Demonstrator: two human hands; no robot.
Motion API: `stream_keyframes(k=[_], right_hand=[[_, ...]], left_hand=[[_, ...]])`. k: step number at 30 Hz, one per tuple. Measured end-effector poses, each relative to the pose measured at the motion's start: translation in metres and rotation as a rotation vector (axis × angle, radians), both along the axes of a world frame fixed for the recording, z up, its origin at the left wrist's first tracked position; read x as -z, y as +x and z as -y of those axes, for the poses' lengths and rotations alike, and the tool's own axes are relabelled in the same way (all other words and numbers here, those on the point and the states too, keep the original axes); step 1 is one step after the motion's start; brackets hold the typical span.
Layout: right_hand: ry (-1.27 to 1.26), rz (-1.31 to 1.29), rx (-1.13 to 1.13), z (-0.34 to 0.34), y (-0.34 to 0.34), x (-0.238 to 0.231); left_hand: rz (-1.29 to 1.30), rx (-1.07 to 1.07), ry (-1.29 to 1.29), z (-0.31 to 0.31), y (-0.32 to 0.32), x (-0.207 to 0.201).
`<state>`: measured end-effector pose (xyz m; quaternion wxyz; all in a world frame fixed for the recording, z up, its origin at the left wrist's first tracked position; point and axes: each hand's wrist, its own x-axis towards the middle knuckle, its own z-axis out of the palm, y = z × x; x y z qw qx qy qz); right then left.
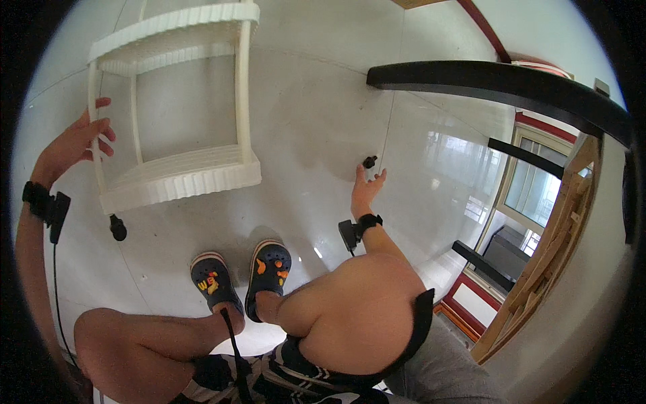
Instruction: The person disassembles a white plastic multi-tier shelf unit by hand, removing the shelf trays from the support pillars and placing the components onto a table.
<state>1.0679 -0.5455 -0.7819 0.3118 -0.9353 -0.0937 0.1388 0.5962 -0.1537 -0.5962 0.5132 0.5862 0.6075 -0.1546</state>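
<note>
A white plastic shelf rack (pixel 178 180) with ribbed tiers and slim posts is at the upper left. The fingers of my left hand (pixel 84 140) are wrapped around its left post. A black caster wheel (pixel 118 227) sticks out below the rack's near left corner. Farther right, a loose black caster wheel (pixel 369 161) lies on the floor. My right hand (pixel 367 190) is open just on the near side of it, thumb and fingers apart. Whether a fingertip touches that wheel I cannot tell.
Pale glossy tiles (pixel 303 121) make up the floor. Black furniture bars (pixel 498 81) reach in from the right, near a wooden frame (pixel 545 262). My feet in dark clogs (pixel 269 269) are between the rack and my knees. Cables hang from the black wrist straps (pixel 40 198).
</note>
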Motion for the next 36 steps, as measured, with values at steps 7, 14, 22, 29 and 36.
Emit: stream_keyframes(k=[7, 14, 22, 29, 36], right_hand=[[-0.217, -0.049, -0.199, -0.024, 0.050, 0.001], [-0.214, -0.183, -0.439, -0.043, -0.009, -0.074], [-0.333, -0.470, -0.425, 0.045, -0.130, -0.207], [-0.300, -0.677, -0.261, 0.023, -0.148, -0.337], [0.095, -0.656, -1.015, -0.029, -0.270, -0.626]], left_hand=[[0.059, 0.057, 0.017, -0.003, 0.024, 0.005], [0.227, -0.205, -0.220, 0.013, 0.010, -0.011], [0.551, -0.892, -0.596, 0.121, 0.025, -0.075], [0.386, -1.027, -0.396, 0.098, 0.031, -0.181], [0.343, -1.203, -0.180, 0.136, -0.103, -0.357]])
